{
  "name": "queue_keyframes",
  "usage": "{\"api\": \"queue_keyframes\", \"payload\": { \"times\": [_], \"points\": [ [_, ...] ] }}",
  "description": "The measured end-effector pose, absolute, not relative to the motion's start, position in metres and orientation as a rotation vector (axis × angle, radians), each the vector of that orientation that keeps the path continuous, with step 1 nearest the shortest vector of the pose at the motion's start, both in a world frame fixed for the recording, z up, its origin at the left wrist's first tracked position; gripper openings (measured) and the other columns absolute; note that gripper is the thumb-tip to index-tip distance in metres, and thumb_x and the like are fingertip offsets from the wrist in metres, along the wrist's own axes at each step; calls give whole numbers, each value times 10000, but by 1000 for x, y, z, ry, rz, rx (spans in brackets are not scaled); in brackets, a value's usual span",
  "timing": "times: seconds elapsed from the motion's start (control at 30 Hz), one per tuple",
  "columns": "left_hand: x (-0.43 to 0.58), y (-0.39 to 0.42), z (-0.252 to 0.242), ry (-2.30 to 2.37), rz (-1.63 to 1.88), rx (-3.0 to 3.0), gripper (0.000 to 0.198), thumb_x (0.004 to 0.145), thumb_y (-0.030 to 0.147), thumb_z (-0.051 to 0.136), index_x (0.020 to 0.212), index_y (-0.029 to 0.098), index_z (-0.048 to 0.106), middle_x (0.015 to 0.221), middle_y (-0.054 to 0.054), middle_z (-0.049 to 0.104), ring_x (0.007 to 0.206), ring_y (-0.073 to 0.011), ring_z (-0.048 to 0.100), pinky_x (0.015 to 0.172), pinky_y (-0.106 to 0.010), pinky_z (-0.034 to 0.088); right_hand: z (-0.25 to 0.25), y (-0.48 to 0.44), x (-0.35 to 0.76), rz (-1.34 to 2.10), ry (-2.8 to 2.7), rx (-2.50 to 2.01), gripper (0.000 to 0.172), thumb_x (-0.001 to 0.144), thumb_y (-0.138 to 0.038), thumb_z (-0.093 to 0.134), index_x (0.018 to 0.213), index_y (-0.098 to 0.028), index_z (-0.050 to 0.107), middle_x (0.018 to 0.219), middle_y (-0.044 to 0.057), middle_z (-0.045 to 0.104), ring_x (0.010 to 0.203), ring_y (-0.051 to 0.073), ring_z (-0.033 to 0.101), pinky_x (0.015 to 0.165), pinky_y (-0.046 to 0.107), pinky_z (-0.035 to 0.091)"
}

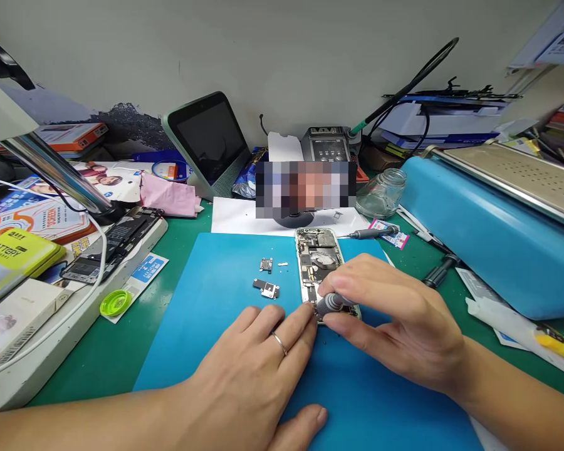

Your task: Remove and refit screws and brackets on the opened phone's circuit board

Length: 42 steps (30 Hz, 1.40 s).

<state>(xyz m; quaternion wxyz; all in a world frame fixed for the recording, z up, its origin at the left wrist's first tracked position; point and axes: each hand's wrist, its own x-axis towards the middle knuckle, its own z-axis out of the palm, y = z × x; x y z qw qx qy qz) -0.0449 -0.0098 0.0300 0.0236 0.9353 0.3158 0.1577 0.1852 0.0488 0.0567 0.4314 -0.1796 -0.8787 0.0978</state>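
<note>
Two small, flat, black-and-silver parts (269,289) lie on the smooth blue rectangular mat (192,300), near nine o'clock from the opened, pale-framed phone (318,263); they look light and easily flicked away, best lifted by their edges. At about seven o'clock, the left hand (263,357) has its fingers stretched out, grasping nothing, fingertips at the phone's near left edge. The phone lies on the mat, its insides bare: probably light and stiff with fragile components, so the outer frame seems the safer hold. At four o'clock, the right hand (399,307) pinches a grey, ribbed, cylindrical tool (329,305) between thumb and fingers; its tip is hidden. For moving, open mat stretches toward eight o'clock; at twelve the phone reaches the mat's far edge by white paper (237,216), and a slim grey screwdriver (373,233) lies just beside it around one.
</note>
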Motion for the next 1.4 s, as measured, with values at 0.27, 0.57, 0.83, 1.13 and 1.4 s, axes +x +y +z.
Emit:
{"api": "queue_keyframes", "payload": {
  "times": [0.27, 0.57, 0.83, 1.13, 1.4],
  "points": [
    [-47, -9, 30, 964, 455, 2878, 634, 1021, 530, 576, 1448, 62, 578, 1516, -147, 613, 1038, -300, 604, 821, -455, 511, 44, 49, 189, 267, -2180, -497, 667, 892, -24, 727, 1489, -220, 500, 1213, 102, 765, 962, 196, 755, 864, 364, 654],
    [-48, -12, 30, 978, 434, 2812, 604, 1069, 483, 503, 1520, 80, 516, 1606, -122, 530, 1134, -312, 583, 887, -473, 499, 44, 48, 193, 580, -1811, -705, 587, 875, -15, 708, 1359, -337, 624, 1004, 1, 694, 814, 142, 725, 678, 272, 633],
    [-46, -11, 33, 971, 461, 2851, 590, 1045, 471, 554, 1471, 64, 582, 1541, -140, 599, 1103, -313, 614, 881, -464, 494, 44, 44, 197, 670, -1978, -681, 569, 883, -15, 678, 1353, -326, 602, 950, -24, 697, 755, 108, 662, 679, 240, 598],
    [-45, -8, 34, 964, 479, 2906, 622, 1014, 497, 591, 1443, 48, 611, 1500, -152, 637, 1064, -315, 646, 843, -460, 520, 43, 44, 194, 652, -2037, -683, 547, 915, -34, 669, 1373, -309, 557, 965, -28, 682, 790, 85, 650, 727, 206, 595],
    [-47, -8, 33, 960, 452, 2889, 632, 1003, 487, 610, 1453, 43, 587, 1509, -176, 624, 1071, -341, 673, 833, -483, 560, 43, 45, 194, 652, -2018, -721, 525, 937, -61, 666, 1378, -321, 554, 927, -35, 668, 794, 94, 649, 724, 219, 598]
  ]
}}
